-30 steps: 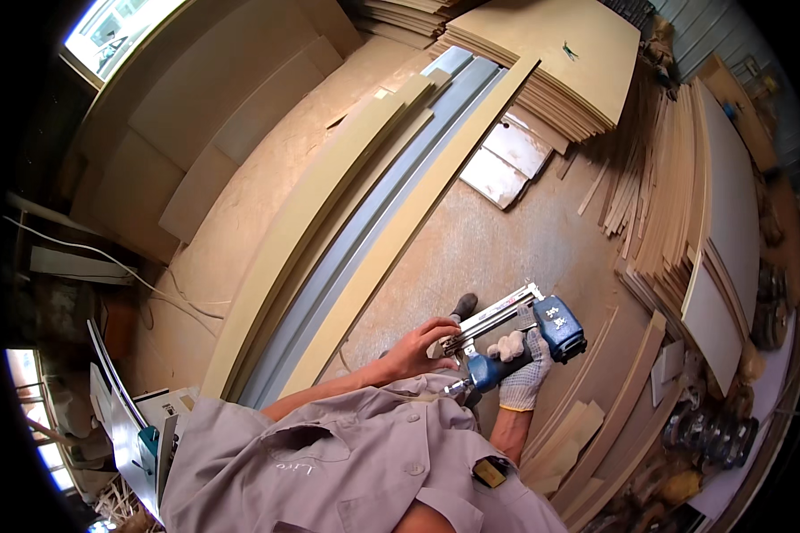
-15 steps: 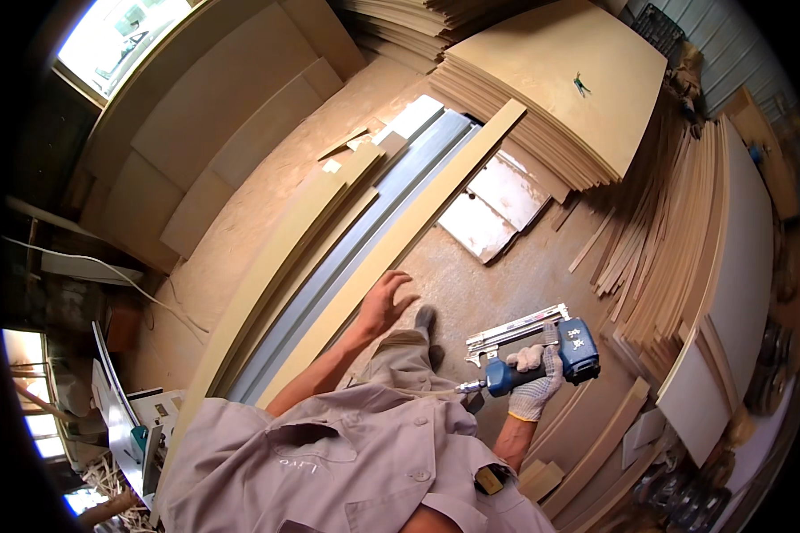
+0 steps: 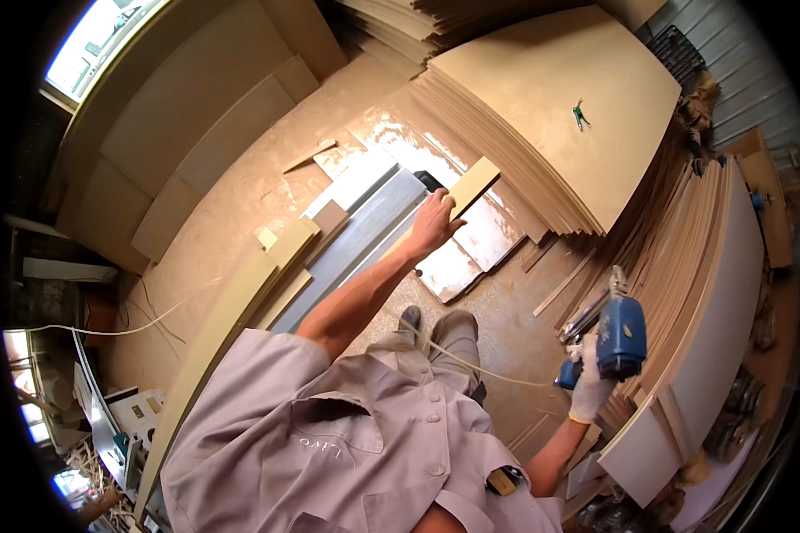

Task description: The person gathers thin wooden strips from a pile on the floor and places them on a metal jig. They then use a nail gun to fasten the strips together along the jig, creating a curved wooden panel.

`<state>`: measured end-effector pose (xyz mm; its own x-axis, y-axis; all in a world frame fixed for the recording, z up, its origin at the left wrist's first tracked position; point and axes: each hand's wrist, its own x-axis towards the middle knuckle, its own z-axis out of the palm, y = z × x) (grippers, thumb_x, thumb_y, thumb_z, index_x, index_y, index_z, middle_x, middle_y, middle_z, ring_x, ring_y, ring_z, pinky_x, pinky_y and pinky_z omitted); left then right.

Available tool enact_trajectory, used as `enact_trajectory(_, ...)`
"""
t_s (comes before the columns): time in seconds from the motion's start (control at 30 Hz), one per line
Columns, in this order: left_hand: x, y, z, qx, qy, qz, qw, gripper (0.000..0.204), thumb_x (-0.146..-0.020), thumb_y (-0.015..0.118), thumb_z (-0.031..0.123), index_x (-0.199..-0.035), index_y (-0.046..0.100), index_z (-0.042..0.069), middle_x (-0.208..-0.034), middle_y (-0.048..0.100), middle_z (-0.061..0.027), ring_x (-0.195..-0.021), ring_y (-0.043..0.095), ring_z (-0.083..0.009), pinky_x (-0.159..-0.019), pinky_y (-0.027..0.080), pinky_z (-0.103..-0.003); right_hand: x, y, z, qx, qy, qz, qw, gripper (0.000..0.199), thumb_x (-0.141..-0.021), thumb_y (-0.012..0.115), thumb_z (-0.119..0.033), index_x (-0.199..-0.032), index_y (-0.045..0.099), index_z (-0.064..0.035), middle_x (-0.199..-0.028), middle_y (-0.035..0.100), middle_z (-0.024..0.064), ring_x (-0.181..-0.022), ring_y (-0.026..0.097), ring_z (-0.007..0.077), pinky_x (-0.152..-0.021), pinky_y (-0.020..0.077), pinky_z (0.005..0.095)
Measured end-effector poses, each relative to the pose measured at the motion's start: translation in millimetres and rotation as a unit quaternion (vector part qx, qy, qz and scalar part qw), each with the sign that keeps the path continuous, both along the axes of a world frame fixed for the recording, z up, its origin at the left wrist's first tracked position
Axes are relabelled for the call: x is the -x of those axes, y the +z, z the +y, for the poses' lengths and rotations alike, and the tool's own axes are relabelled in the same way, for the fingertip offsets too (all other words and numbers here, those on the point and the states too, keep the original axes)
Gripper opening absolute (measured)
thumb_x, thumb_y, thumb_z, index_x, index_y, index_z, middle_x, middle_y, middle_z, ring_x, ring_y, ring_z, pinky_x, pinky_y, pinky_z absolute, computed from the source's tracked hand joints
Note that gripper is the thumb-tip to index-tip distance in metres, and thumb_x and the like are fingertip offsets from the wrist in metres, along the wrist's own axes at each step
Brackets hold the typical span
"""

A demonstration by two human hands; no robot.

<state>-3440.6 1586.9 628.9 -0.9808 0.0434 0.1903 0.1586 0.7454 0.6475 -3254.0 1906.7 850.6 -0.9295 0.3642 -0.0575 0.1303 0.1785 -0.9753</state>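
Our bare left hand (image 3: 431,224) reaches up to the middle of the frame, its fingers clamped on the end of a long, flat, tan wooden board (image 3: 471,187). Our right hand (image 3: 588,388), in a white glove at the lower right, has its fingers wrapped tight around a blue nail gun (image 3: 615,332). A big stack of tan wooden sheets (image 3: 560,115) sits at the upper right.
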Motion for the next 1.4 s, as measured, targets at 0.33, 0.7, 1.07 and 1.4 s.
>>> enact_trajectory(0.33, 144.1, -56.8, 89.8, 0.065, 0.098, -0.14, 0.983, 0.07, -0.066, 0.093, 0.028, -0.114, 0.054, -0.006, -0.134, 0.054, -0.0262, -0.119, 0.057, -0.0421, -0.1, 0.047, -0.049, 244.5, -126.3, 37.1, 0.08, 0.074, -0.255, 0.961, 0.021, -0.089, 0.078, -0.014, -0.098, 0.061, -0.0029, -0.073, 0.062, 0.002, -0.055, 0.058, 0.0114, -0.05, 0.0475, 0.0265)
enact_trajectory(0.7, 150.5, -48.9, 106.9, 0.077, 0.185, -0.154, 0.968, 0.046, -0.071, 0.086, 0.013, -0.101, 0.052, 0.0, -0.131, 0.056, -0.0206, -0.119, 0.057, -0.0377, -0.1, 0.047, -0.044, 455.1, -228.8, -17.2, 0.04, 0.407, -0.378, 0.831, 0.025, -0.086, 0.083, -0.022, -0.084, 0.066, -0.0033, -0.062, 0.06, 0.0003, -0.046, 0.056, 0.0108, -0.043, 0.0428, 0.0279)
enact_trajectory(1.07, 160.4, -37.1, 121.1, 0.039, 0.241, -0.162, 0.956, 0.042, -0.072, 0.077, 0.004, -0.108, 0.056, -0.005, -0.128, 0.055, -0.0217, -0.125, 0.053, -0.0365, -0.113, 0.04, -0.049, 481.9, -233.1, -38.9, -0.05, 0.467, -0.432, 0.77, 0.023, -0.084, 0.082, -0.018, -0.089, 0.067, 0.0002, -0.068, 0.066, 0.0036, -0.055, 0.063, 0.0128, -0.052, 0.0501, 0.03)
enact_trajectory(1.4, 163.3, -40.9, 126.6, 0.017, 0.263, -0.15, 0.953, 0.045, -0.067, 0.084, 0.007, -0.101, 0.056, 0.0, -0.131, 0.055, -0.0197, -0.128, 0.053, -0.0368, -0.112, 0.04, -0.051, 498.2, -231.7, -43.2, -0.032, 0.467, -0.492, 0.734, 0.026, -0.085, 0.083, -0.015, -0.094, 0.065, 0.0006, -0.076, 0.067, 0.0043, -0.058, 0.063, 0.0117, -0.053, 0.0552, 0.0279)
